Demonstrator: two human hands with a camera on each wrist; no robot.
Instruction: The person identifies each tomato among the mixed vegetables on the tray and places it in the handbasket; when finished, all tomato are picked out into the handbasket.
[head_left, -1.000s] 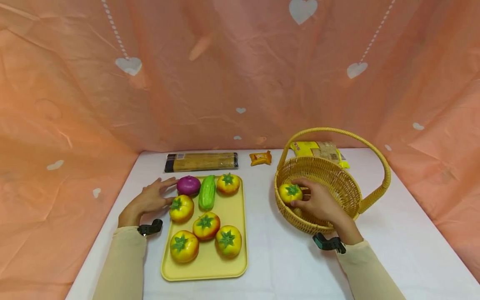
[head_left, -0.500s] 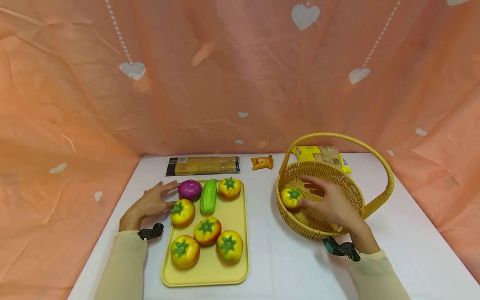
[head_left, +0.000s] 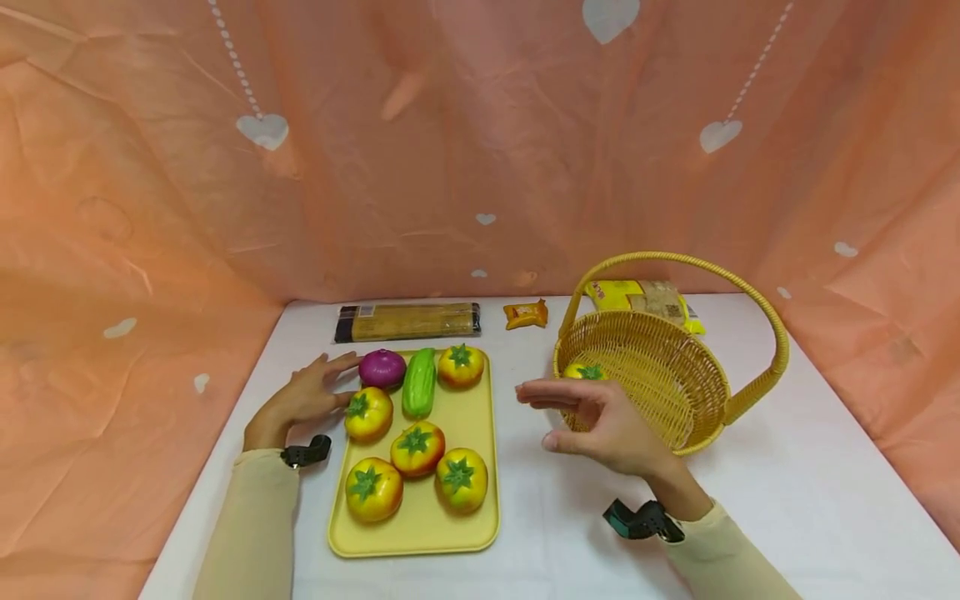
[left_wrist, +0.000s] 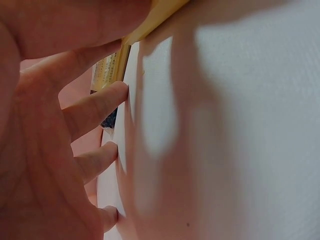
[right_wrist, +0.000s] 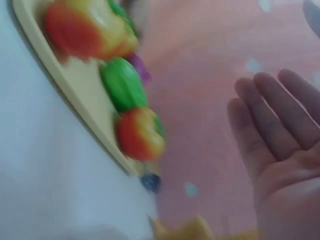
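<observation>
My left hand (head_left: 303, 398) is at the left edge of the yellow tray (head_left: 420, 533), fingers spread beside a purple onion (head_left: 382, 369) and a yellow-red tomato (head_left: 369, 414). In the left wrist view the fingertips (left_wrist: 120, 90) come down at the white tabletop. My right hand (head_left: 607, 425) holds nothing; its fingers are extended over the near-left rim of the wicker basket (head_left: 645, 329). Inside that basket sits another tomato (head_left: 585, 372), partly hidden behind the hand. On the tray also lie a green cucumber (head_left: 418, 385) and several more tomatoes (head_left: 461, 481).
Behind the tray lies a pack of thin sticks or noodles (head_left: 408, 322). A small orange snack packet (head_left: 526, 314) is to its right. Behind the basket is a yellow bag (head_left: 637, 298). The basket's tall handle (head_left: 750, 292) arches overhead; a pink curtain (head_left: 450, 167) backs the table.
My right hand has let go of the tomato, leaving it in the basket, and has moved left and nearer, out over the rim. The left hand has stayed by the tray.
</observation>
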